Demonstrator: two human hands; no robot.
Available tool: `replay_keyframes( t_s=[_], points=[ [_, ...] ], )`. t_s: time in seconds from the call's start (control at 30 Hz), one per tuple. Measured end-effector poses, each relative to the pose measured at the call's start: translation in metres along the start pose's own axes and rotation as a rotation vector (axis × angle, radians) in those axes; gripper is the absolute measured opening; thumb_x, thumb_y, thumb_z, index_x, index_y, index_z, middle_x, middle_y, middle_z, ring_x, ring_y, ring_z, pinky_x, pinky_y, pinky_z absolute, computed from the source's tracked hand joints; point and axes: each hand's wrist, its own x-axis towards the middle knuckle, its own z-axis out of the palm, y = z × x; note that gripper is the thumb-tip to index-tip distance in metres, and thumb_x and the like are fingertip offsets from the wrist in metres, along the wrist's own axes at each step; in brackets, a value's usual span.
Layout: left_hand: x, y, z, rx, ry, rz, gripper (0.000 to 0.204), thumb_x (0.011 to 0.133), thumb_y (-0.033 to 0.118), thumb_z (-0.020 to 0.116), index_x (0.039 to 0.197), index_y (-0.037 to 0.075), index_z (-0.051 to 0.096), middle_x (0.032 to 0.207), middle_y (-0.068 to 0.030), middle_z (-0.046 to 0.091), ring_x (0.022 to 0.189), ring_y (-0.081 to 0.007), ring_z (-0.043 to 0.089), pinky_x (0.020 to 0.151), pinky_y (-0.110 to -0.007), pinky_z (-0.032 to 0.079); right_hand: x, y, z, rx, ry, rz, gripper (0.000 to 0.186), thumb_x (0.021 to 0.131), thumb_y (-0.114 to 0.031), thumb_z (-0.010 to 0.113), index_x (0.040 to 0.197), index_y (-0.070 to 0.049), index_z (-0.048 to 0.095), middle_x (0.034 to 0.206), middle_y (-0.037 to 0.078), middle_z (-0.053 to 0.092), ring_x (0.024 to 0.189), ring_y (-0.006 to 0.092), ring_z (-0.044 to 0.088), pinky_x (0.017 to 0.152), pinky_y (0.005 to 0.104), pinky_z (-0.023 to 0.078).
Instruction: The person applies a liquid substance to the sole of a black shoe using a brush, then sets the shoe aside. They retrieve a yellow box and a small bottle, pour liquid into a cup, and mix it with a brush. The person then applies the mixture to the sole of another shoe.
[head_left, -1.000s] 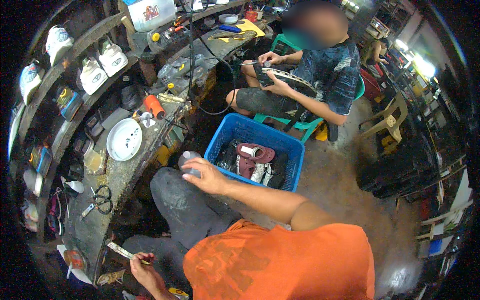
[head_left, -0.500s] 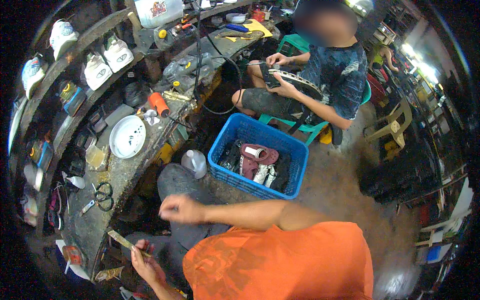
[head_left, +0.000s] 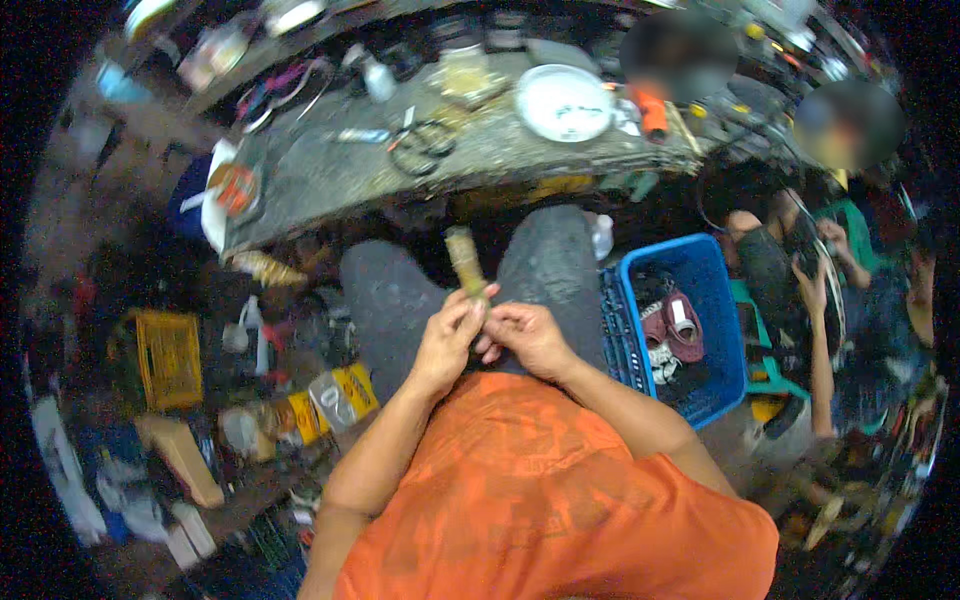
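Your right hand (head_left: 533, 338), grip unclear, is now joining your left hand (head_left: 447, 340), whose fingers are holding the stick (head_left: 462, 258) toward 11 o'clock.

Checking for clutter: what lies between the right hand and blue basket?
The head view shows the right thigh between the right hand and blue basket.

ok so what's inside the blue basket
Inside the blue basket lie dark red clogs, with a blurred black-and-white item beside them. Whatever lies beneath these, and most of the basket's bottom, is covered and cannot be seen.
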Motion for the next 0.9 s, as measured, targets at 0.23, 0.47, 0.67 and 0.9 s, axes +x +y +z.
replay_keyframes(
  t_s=[0.23,0.47,0.67,0.9],
  points=[
    [-0.001,-0.002,-0.005,-0.163,0.204,0.134,0.023,0.098,0.014,0.065,0.109,-0.004,0.074,0.128,-0.0090,0.058,0.107,-0.0150,0.059,0.095,-0.029,0.047,0.003,-0.017,0.004,-0.358,0.027,-0.065,0.027,0.103,-0.018,0.058,0.124,-0.002,0.061,0.089,0.009,0.073,0.072,0.0163,0.068,0.069,0.0311,0.057],
    [-0.004,0.002,-0.029,-0.640,0.271,-0.109,0.025,0.099,0.015,0.061,0.115,-0.003,0.069,0.109,-0.0068,0.069,0.103,-0.0140,0.061,0.088,-0.031,0.048,0.036,-0.025,0.026,-1.188,-0.129,-0.735,0.073,0.083,-0.020,0.078,0.150,-0.018,0.046,0.105,0.014,0.061,0.096,0.0335,0.063,0.078,0.0423,0.055],
    [-0.005,0.003,-0.134,0.231,0.379,-0.011,0.053,0.104,0.051,0.047,0.120,0.006,0.070,0.118,-0.0085,0.070,0.107,-0.0201,0.065,0.086,-0.036,0.055,0.079,-0.034,0.033,-1.057,0.080,-0.802,0.051,0.096,-0.011,0.064,0.145,-0.006,0.053,0.095,0.010,0.065,0.081,0.0230,0.062,0.070,0.0329,0.051],
    [0.041,-0.054,-0.383,-0.261,1.255,0.077,0.058,0.102,0.052,0.048,0.132,0.004,0.060,0.111,-0.0079,0.063,0.094,-0.0176,0.057,0.076,-0.034,0.050,0.074,-0.044,0.021,-0.563,0.340,-0.369,0.040,0.104,-0.022,0.060,0.139,-0.003,0.059,0.087,0.004,0.067,0.068,0.0087,0.057,0.061,0.0241,0.049]
  ],
)
